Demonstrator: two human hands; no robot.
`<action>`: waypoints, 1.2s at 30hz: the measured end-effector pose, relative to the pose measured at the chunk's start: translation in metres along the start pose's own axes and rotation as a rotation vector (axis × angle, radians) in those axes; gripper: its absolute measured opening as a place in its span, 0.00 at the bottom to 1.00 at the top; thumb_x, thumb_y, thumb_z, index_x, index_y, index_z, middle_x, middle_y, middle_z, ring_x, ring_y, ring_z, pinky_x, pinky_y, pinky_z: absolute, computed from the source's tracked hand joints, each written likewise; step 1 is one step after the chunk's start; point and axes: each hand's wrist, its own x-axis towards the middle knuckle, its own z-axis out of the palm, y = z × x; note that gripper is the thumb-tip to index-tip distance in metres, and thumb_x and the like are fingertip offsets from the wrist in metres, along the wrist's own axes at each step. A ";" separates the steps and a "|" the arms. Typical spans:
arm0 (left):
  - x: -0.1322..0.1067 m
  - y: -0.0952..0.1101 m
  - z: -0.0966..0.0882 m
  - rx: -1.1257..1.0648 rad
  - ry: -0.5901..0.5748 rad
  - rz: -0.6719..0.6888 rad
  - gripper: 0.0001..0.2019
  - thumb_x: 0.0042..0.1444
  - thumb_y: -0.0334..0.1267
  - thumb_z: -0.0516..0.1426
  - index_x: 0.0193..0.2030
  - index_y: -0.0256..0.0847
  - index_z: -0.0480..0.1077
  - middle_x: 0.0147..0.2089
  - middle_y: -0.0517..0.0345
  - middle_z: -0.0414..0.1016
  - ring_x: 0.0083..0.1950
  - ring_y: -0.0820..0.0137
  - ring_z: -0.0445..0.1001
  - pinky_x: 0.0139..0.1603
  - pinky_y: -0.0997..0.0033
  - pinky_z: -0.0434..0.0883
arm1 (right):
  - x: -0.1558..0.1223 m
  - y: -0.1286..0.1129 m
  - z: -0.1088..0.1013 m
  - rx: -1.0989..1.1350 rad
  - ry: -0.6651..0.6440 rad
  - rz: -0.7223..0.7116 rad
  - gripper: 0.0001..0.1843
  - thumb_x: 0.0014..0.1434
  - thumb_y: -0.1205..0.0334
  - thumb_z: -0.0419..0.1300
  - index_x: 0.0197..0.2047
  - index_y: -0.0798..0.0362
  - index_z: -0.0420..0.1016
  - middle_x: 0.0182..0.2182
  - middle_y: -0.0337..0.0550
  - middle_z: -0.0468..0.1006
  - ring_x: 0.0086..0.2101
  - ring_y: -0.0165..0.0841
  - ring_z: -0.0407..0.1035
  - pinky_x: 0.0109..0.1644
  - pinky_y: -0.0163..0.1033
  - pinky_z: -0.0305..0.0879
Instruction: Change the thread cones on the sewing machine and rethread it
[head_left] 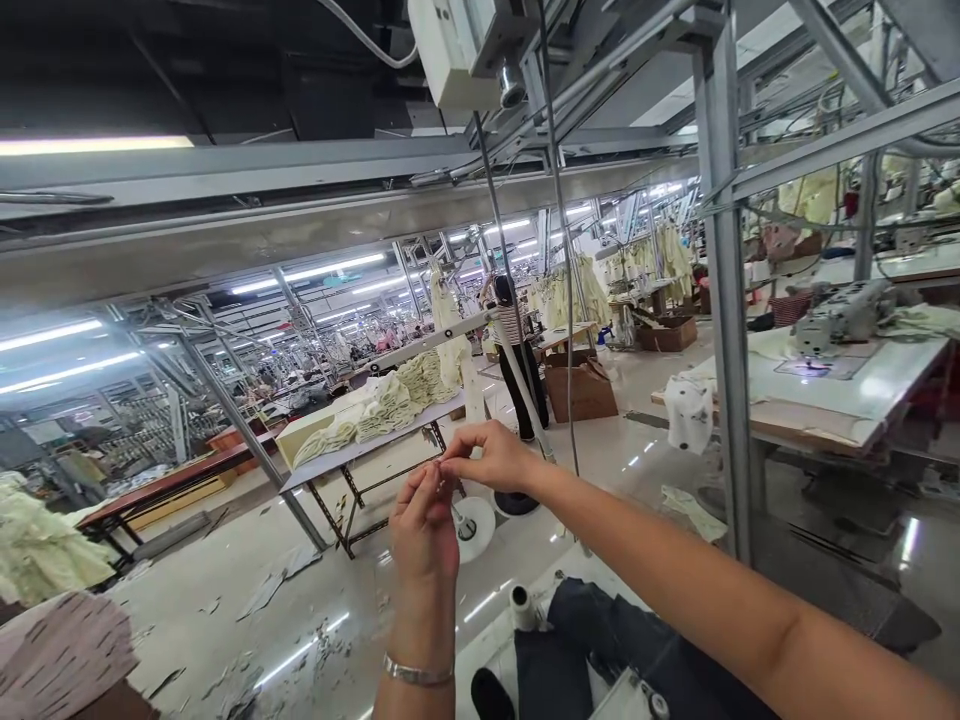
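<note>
In the middle of the view my left hand (pixel 426 525) and my right hand (pixel 487 456) are raised, their fingertips meeting in a pinch. Whatever lies between the fingers is too small to make out. A metal bracelet (pixel 418 671) circles my left wrist. Behind the hands a pale thread stand arm (pixel 442 335) slants across, and a white round disc (pixel 474 530) shows beyond the fingers. Below, dark fabric (pixel 652 640) lies over the white machine table, beside a white thread cone (pixel 521 606) and a dark cone (pixel 491 694).
A table holds piled cream garments (pixel 397 400). A person (pixel 510 345) in a striped top stands beyond, near a cardboard box (pixel 581 388). To the right are a steel post (pixel 724 300) and a sewing machine (pixel 844 318). Cables (pixel 559 250) hang ahead; scraps litter the floor.
</note>
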 end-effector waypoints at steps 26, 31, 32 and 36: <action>0.003 0.003 -0.056 0.323 0.080 0.313 0.21 0.33 0.49 0.69 0.27 0.38 0.68 0.32 0.62 0.70 0.39 0.74 0.67 0.47 0.71 0.62 | -0.010 0.024 -0.013 -0.656 -0.072 -0.133 0.04 0.53 0.70 0.65 0.27 0.57 0.75 0.25 0.38 0.74 0.28 0.27 0.66 0.34 0.32 0.57; -0.025 0.024 -0.059 0.717 -0.081 0.241 0.21 0.43 0.57 0.62 0.31 0.41 0.68 0.44 0.56 0.72 0.45 0.68 0.68 0.47 0.68 0.62 | -0.010 0.032 -0.011 -0.836 -0.265 -0.076 0.05 0.58 0.66 0.61 0.32 0.57 0.77 0.32 0.44 0.77 0.38 0.33 0.69 0.47 0.38 0.57; -0.034 0.037 -0.061 0.900 -0.156 0.240 0.20 0.45 0.58 0.61 0.33 0.42 0.68 0.48 0.55 0.72 0.47 0.66 0.69 0.45 0.68 0.63 | -0.011 0.035 -0.013 -0.883 -0.325 -0.044 0.05 0.58 0.67 0.60 0.32 0.56 0.78 0.33 0.45 0.78 0.40 0.35 0.69 0.49 0.40 0.57; -0.048 0.109 -0.088 1.308 -0.113 0.471 0.18 0.46 0.58 0.59 0.34 0.45 0.71 0.47 0.56 0.75 0.46 0.62 0.71 0.37 0.68 0.62 | -0.019 0.049 -0.017 -1.061 -0.594 0.145 0.14 0.46 0.70 0.69 0.39 0.57 0.79 0.38 0.53 0.78 0.45 0.47 0.69 0.57 0.52 0.52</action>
